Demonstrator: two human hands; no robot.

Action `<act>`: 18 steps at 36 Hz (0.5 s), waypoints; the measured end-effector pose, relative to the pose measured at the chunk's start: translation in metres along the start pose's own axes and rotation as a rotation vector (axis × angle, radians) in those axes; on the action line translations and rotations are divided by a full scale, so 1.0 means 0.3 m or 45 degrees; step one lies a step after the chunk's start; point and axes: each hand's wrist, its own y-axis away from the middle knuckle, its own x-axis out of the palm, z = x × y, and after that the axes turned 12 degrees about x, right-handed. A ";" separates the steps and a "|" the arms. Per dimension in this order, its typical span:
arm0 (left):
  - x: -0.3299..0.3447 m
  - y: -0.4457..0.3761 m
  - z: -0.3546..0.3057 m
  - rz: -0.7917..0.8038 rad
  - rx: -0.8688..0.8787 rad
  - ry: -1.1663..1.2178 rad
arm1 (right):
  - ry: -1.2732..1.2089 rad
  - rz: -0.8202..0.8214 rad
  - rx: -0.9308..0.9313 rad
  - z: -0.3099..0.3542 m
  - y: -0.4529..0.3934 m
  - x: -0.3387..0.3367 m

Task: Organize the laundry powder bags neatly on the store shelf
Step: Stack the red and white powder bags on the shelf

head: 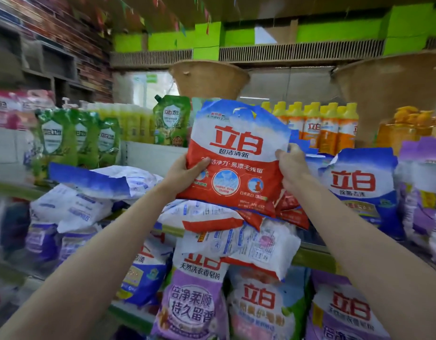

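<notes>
Both hands are clamped on one red and white laundry powder bag [236,155], which I hold upright in front of the middle shelf [312,258], its printed face toward me and its cut-out handle at the top. My left hand [185,173] grips the bag's left edge, thumb pressed across the red band and the other fingers hidden behind it. My right hand [291,165] pinches the right edge, thumb on the front, fingers curled round the back. The bag's bottom edge hangs just above a loose heap of white and red bags [234,234] slumped over the shelf's front edge. Toward the shelf's left end, several white and blue bags [89,192] lie flat and crooked on one another. Toward its right end a blue bag [359,190] stands upright, with purple bags [423,182] just beside it. On the shelf above stand green pouches [77,138] at the left and yellow-capped orange bottles [327,128] at the right. Below, purple bags [190,305] stand along the lower shelf.
</notes>
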 end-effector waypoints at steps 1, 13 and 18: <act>-0.010 -0.011 0.007 0.007 -0.019 0.007 | 0.007 -0.006 0.004 0.001 0.000 0.011; -0.116 -0.155 0.073 -0.033 -0.077 0.076 | -0.061 0.134 0.061 0.037 -0.011 0.126; -0.198 -0.216 0.106 -0.031 -0.098 0.058 | -0.153 0.224 0.104 0.038 -0.014 0.217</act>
